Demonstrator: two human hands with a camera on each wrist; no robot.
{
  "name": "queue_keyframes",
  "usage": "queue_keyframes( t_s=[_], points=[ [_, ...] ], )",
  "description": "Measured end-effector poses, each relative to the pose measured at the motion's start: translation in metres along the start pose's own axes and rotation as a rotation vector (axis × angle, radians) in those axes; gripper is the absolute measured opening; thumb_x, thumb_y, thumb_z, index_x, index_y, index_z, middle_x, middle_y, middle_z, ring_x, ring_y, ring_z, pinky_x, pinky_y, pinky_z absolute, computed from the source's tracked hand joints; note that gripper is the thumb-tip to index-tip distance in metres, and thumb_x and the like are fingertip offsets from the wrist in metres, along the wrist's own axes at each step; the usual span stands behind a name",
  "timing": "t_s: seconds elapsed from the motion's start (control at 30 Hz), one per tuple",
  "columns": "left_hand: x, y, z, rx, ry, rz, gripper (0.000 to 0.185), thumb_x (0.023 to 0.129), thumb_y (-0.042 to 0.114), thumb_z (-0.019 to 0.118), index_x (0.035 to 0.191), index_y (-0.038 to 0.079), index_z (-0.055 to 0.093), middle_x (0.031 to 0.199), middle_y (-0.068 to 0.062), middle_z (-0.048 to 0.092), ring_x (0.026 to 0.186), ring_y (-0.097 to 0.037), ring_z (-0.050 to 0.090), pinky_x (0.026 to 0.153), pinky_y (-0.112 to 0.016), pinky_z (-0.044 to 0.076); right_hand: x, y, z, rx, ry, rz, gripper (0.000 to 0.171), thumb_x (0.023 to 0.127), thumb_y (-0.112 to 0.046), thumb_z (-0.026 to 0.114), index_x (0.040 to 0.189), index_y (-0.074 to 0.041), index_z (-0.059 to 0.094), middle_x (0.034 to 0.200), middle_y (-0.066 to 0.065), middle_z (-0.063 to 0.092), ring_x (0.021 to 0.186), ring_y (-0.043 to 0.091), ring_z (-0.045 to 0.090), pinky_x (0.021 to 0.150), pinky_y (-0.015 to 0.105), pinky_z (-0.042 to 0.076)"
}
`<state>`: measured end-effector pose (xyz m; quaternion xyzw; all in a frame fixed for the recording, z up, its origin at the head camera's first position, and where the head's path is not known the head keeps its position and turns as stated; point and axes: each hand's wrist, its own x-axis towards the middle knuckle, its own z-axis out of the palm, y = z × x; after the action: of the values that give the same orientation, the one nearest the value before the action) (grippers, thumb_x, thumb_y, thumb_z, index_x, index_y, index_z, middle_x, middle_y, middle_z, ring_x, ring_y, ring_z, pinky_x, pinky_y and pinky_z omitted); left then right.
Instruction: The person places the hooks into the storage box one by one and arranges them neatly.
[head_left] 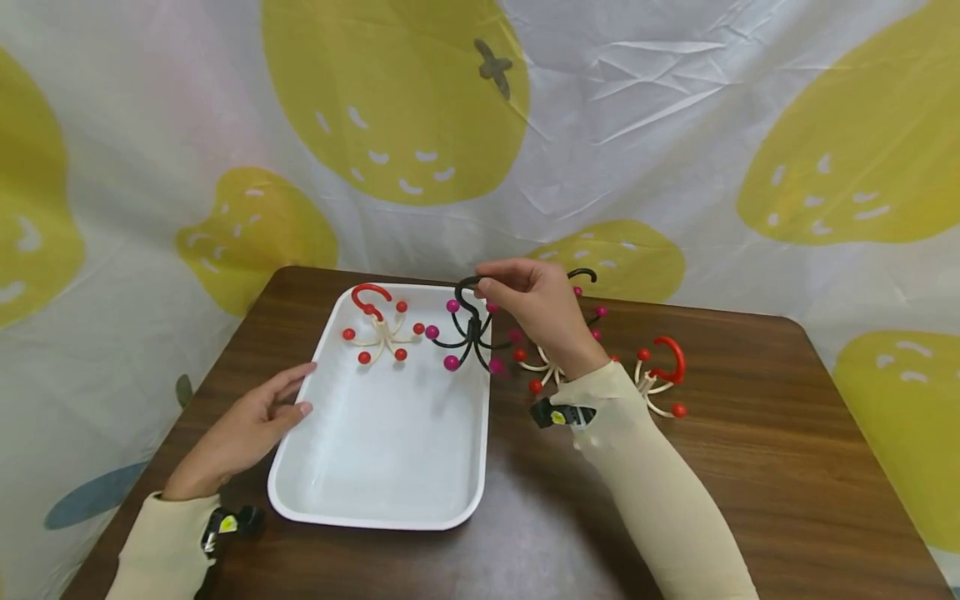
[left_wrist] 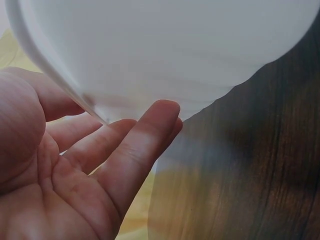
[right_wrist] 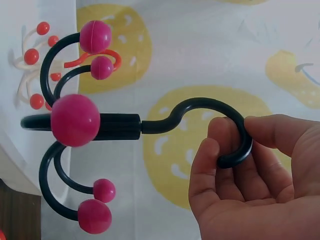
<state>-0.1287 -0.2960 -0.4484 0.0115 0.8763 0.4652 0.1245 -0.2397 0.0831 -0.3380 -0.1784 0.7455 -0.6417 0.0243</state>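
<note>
My right hand (head_left: 489,282) pinches the hook of a black hanger with magenta ball tips (head_left: 471,335) and holds it over the far right corner of the white tray (head_left: 375,517). In the right wrist view my fingers (right_wrist: 220,150) curl round the black hook (right_wrist: 200,110). A cream hanger with a red hook and red balls (head_left: 381,329) lies in the tray's far left corner. My left hand (head_left: 303,388) lies flat on the table with straight fingers (left_wrist: 145,140) against the tray's left rim (left_wrist: 55,80).
More hangers lie on the brown table (head_left: 787,467) to the right of the tray: a cream one with red balls (head_left: 542,368) under my right wrist, a black one (head_left: 588,287) behind the hand, a cream one with a red hook (head_left: 662,375). A fruit-print cloth hangs behind.
</note>
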Motion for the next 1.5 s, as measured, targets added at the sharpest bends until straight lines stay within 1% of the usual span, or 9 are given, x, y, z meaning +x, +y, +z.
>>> queue_keyframes(
  t_s=[0.17, 0.37, 0.5, 0.67, 0.8, 1.03, 1.13, 1.27, 1.5],
  points=[
    [0.0, -0.001, 0.0, 0.002, 0.006, 0.031, 0.067, 0.109, 0.018, 0.06, 0.168, 0.012, 0.029, 0.163, -0.029, 0.043, 0.124, -0.041, 0.068, 0.092, -0.051, 0.063, 0.014, 0.004, 0.01, -0.025, -0.003, -0.005, 0.024, 0.099, -0.014, 0.073, 0.122, -0.006, 0.079, 0.11, 0.015, 0.081, 0.099, 0.019, 0.077, 0.091, 0.028, 0.061],
    [0.002, -0.003, 0.001, -0.018, 0.008, 0.046, 0.066, 0.109, 0.016, 0.06, 0.167, 0.013, 0.03, 0.163, -0.029, 0.043, 0.123, -0.041, 0.068, 0.09, -0.048, 0.065, 0.028, 0.014, 0.02, -0.002, -0.015, 0.009, 0.023, 0.099, -0.011, 0.072, 0.121, -0.005, 0.079, 0.111, 0.014, 0.08, 0.106, 0.034, 0.074, 0.091, 0.03, 0.061],
    [0.002, -0.003, 0.001, -0.019, 0.004, 0.043, 0.066, 0.109, 0.016, 0.06, 0.167, 0.012, 0.03, 0.163, -0.028, 0.043, 0.122, -0.041, 0.069, 0.09, -0.049, 0.065, 0.033, 0.024, 0.025, 0.039, -0.023, 0.038, 0.024, 0.1, -0.01, 0.073, 0.122, -0.002, 0.077, 0.115, 0.016, 0.079, 0.105, 0.029, 0.074, 0.093, 0.03, 0.061],
    [0.0, 0.0, 0.0, -0.017, -0.004, 0.025, 0.067, 0.109, 0.018, 0.06, 0.168, 0.013, 0.029, 0.163, -0.028, 0.043, 0.123, -0.041, 0.069, 0.091, -0.05, 0.064, 0.04, 0.035, 0.031, 0.041, -0.039, 0.035, 0.026, 0.101, -0.011, 0.072, 0.124, -0.001, 0.076, 0.115, 0.016, 0.079, 0.103, 0.021, 0.076, 0.096, 0.033, 0.061],
    [-0.001, 0.0, -0.001, -0.012, -0.001, 0.021, 0.067, 0.109, 0.019, 0.06, 0.168, 0.013, 0.029, 0.163, -0.028, 0.043, 0.123, -0.041, 0.068, 0.092, -0.049, 0.064, 0.047, 0.042, 0.036, 0.036, -0.049, 0.037, 0.025, 0.101, -0.011, 0.072, 0.124, -0.001, 0.076, 0.115, 0.014, 0.079, 0.105, 0.021, 0.076, 0.097, 0.036, 0.062],
    [0.0, -0.002, -0.002, -0.003, 0.012, 0.015, 0.066, 0.109, 0.018, 0.06, 0.168, 0.014, 0.03, 0.163, -0.028, 0.044, 0.123, -0.041, 0.068, 0.092, -0.049, 0.064, 0.054, 0.048, 0.045, 0.052, -0.066, 0.05, 0.025, 0.1, -0.009, 0.072, 0.124, -0.001, 0.077, 0.116, 0.015, 0.079, 0.107, 0.023, 0.076, 0.098, 0.035, 0.062],
    [0.0, -0.001, -0.001, -0.008, 0.008, 0.014, 0.067, 0.109, 0.018, 0.06, 0.168, 0.014, 0.029, 0.163, -0.028, 0.044, 0.123, -0.041, 0.069, 0.091, -0.049, 0.064, 0.055, 0.049, 0.047, 0.031, -0.07, 0.049, 0.023, 0.1, -0.009, 0.072, 0.122, -0.003, 0.077, 0.116, 0.015, 0.079, 0.108, 0.023, 0.076, 0.099, 0.037, 0.062],
    [-0.001, 0.0, 0.001, -0.014, 0.001, 0.018, 0.067, 0.109, 0.018, 0.06, 0.168, 0.013, 0.028, 0.163, -0.029, 0.043, 0.124, -0.041, 0.068, 0.093, -0.05, 0.063, 0.056, 0.052, 0.048, -0.016, -0.062, 0.084, 0.023, 0.101, -0.011, 0.071, 0.122, -0.006, 0.078, 0.114, 0.011, 0.08, 0.107, 0.022, 0.076, 0.101, 0.04, 0.061],
    [-0.001, -0.003, 0.0, -0.021, 0.011, 0.039, 0.066, 0.109, 0.017, 0.06, 0.167, 0.012, 0.03, 0.162, -0.029, 0.044, 0.124, -0.041, 0.068, 0.092, -0.049, 0.064, 0.063, 0.063, 0.05, 0.01, -0.063, 0.104, 0.024, 0.098, -0.007, 0.073, 0.121, -0.002, 0.078, 0.118, 0.013, 0.079, 0.107, 0.022, 0.077, 0.097, 0.034, 0.062]
  ],
)
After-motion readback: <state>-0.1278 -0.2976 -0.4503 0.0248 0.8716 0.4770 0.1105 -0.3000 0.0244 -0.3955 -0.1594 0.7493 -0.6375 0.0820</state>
